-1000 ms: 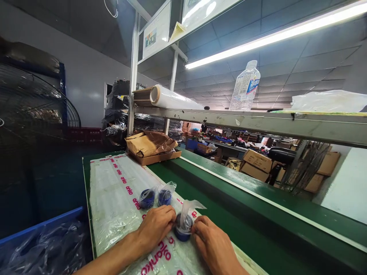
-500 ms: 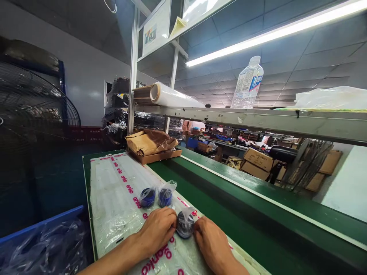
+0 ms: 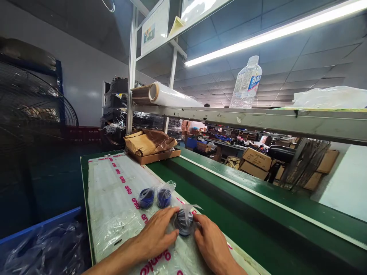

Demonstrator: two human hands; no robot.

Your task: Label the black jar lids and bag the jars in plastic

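Forearms point(image 3: 120, 254) reach in low from the near side. The left hand point(image 3: 156, 231) has its thumb spread from its fingers, fingertips at one side of a bagged round blue piece point(image 3: 185, 225); the right hand point(image 3: 211, 236) curls by the other side, though I can't tell whether it pinches any wrapping. The piece sits between them on pink-lettered plastic sheeting point(image 3: 113, 202). I'd judge it hard and fairly light, its clear wrapping slick and easily torn; best held by opposite sides, not by the loose flap point(image 3: 191, 208). Just beyond the left hand stand two more bagged blue pieces point(image 3: 146, 199). Farther off rests a cardboard tray point(image 3: 159, 156) bearing crumpled brown paper point(image 3: 151, 141).
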